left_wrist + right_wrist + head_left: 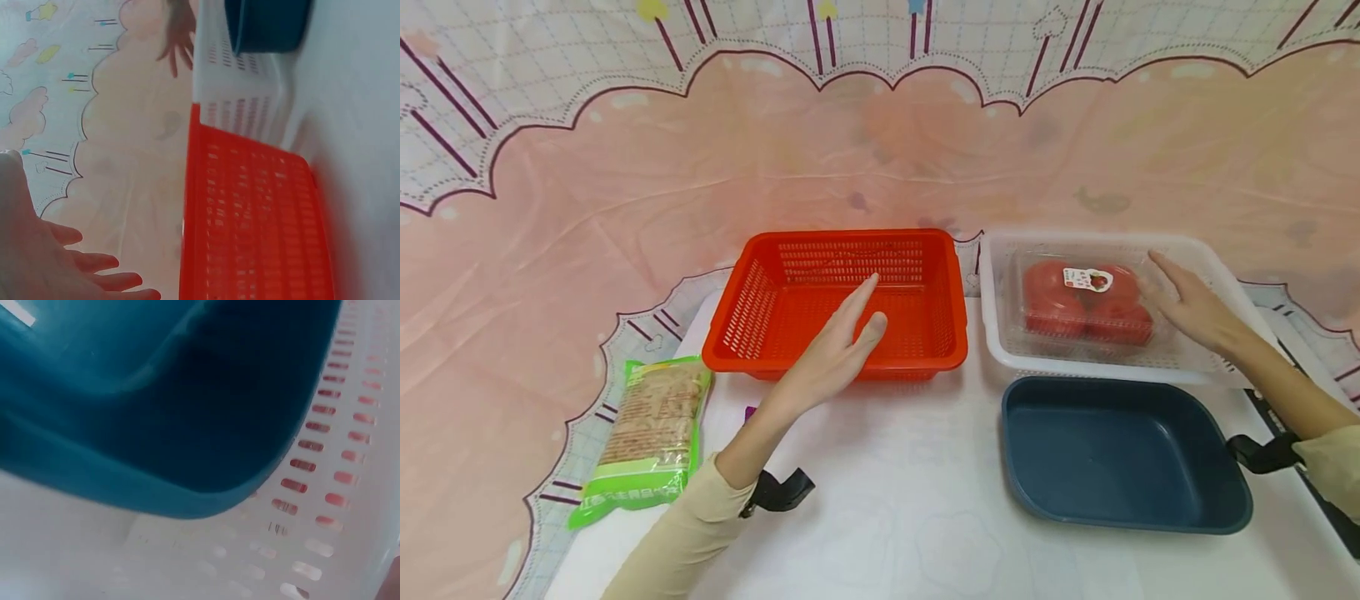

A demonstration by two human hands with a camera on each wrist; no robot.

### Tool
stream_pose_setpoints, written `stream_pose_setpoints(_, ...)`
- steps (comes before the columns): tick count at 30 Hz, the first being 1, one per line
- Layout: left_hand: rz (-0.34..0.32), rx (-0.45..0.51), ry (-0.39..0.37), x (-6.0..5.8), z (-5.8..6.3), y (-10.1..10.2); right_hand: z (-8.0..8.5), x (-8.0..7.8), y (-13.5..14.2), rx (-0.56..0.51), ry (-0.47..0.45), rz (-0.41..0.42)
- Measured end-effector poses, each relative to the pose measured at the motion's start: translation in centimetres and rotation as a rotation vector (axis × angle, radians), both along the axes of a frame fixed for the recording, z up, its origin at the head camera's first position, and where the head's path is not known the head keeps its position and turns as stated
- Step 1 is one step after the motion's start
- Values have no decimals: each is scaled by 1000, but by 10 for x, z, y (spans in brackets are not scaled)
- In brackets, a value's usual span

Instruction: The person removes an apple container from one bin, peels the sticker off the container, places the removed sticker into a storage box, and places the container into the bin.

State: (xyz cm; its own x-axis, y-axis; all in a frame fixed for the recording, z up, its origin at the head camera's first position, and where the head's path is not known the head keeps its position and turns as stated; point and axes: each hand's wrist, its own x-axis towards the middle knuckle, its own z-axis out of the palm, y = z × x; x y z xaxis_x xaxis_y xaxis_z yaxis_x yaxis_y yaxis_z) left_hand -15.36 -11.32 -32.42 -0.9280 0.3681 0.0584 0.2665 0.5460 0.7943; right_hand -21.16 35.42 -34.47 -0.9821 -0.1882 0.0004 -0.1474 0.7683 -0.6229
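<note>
My left hand [831,358] hovers over the near side of the red plastic basket [722,354], fingers straight and thumb apart, with nothing in it. In the left wrist view its spread fingers [100,262] appear beside the red basket's wall [262,219]. At the right, my right hand [1195,312] reaches over the white basket [1213,258], fingers extended. Its fingertips are at the right end of a clear plastic box of tomatoes [1052,300], which lies inside that basket and bears a white label. The right wrist view mostly shows the white basket's slotted wall [312,500].
A dark blue basin [1120,458] stands in front of the white basket, close to its near rim. Left of the red basket lies a green-edged bag of brown food [655,417]. A small purple thing [749,412] peeks out by my left wrist. Patterned cloth [850,158] hangs behind.
</note>
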Motion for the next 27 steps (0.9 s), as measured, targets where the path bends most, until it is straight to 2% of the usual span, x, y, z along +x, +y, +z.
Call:
stream_pose_setpoints(4,-5,68,-15,-1,1,18,2,-5,5,-65,-78,-46)
stream_pose_setpoints(10,-12,142,-60,1,1,45,4,-10,7,-85,-81,-61)
stream_pose_setpoints(16,-15,201,-109,1,-3,66,5,-16,6,-74,-130,-63)
stream_pose_setpoints(21,-29,260,-139,-1,-9,85,7,-23,8,-71,-189,-75)
stream_pose_setpoints(27,-34,326,-184,-4,-19,106,8,-27,11,-98,-218,-58)
